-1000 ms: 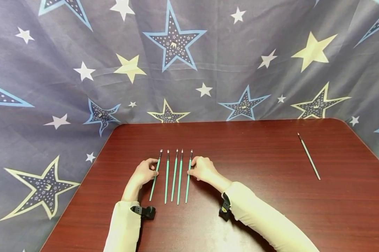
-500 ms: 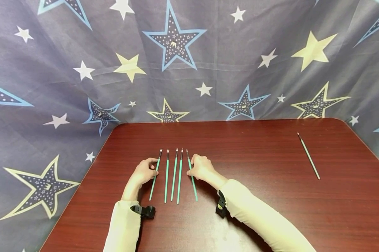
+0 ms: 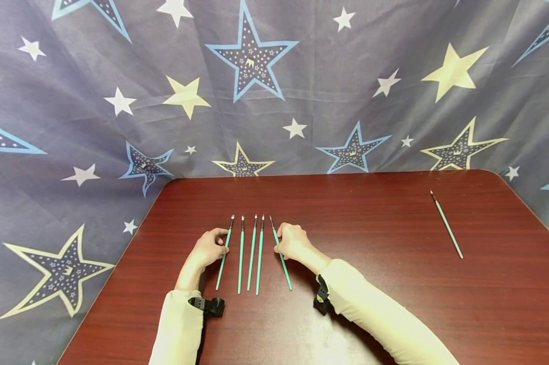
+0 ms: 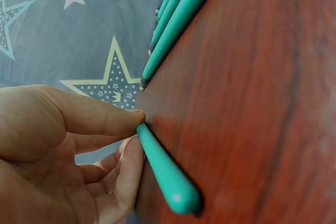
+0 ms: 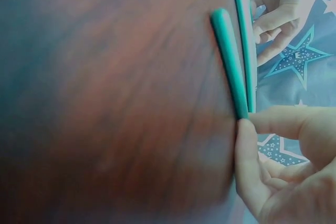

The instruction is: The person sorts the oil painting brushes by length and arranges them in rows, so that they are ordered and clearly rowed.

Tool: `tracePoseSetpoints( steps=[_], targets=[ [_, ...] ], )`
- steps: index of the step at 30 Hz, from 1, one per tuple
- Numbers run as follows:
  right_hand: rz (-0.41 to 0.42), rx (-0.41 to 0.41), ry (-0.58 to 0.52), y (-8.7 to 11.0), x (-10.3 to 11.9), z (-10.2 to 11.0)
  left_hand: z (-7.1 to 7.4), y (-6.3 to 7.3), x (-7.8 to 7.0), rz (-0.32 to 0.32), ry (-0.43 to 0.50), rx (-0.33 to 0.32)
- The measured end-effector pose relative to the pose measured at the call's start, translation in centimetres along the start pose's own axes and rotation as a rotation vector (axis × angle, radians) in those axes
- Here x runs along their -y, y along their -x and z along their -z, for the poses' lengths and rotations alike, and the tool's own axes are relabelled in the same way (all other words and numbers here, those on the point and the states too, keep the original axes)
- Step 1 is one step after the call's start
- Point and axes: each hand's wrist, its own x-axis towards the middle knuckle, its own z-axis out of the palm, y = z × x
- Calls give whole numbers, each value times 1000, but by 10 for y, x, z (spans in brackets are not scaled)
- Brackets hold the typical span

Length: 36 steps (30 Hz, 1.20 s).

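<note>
In the head view, thin turquoise paintbrushes lie in a row, bristle ends toward the back. My left hand (image 3: 209, 248) pinches the leftmost paintbrush (image 3: 220, 274) between thumb and finger; its rounded handle end (image 4: 181, 195) rests close to the tabletop in the left wrist view. At the row's right end, my right hand (image 3: 295, 242) pinches another paintbrush (image 3: 286, 275), slanted with its handle end to the right. Thumb and fingertip meet on this handle (image 5: 228, 59) in the right wrist view. Between the hands lie three untouched brushes, including a middle paintbrush (image 3: 251, 261).
One more paintbrush (image 3: 449, 228), with a paler handle, lies slanted far to the right. Everything rests on a reddish-brown wooden table (image 3: 370, 218). A grey star-patterned cloth (image 3: 320, 91) hangs behind the table and along its left side.
The right-hand paintbrush has turned: its bristle end shifted left and its handle end swung right. My right hand moved only slightly. The left hand and its paintbrush stayed in place.
</note>
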Motion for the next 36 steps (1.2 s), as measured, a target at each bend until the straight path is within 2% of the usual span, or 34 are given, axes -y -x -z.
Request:
tracePoseSetpoints(
  steps=[17,36],
  targets=[
    [21,2,-58,-1,-6,2,0,0,0,-1,16,-4],
    [68,-34,-263,5,-22,22,0,1,-1,-3,8,6]
  ],
)
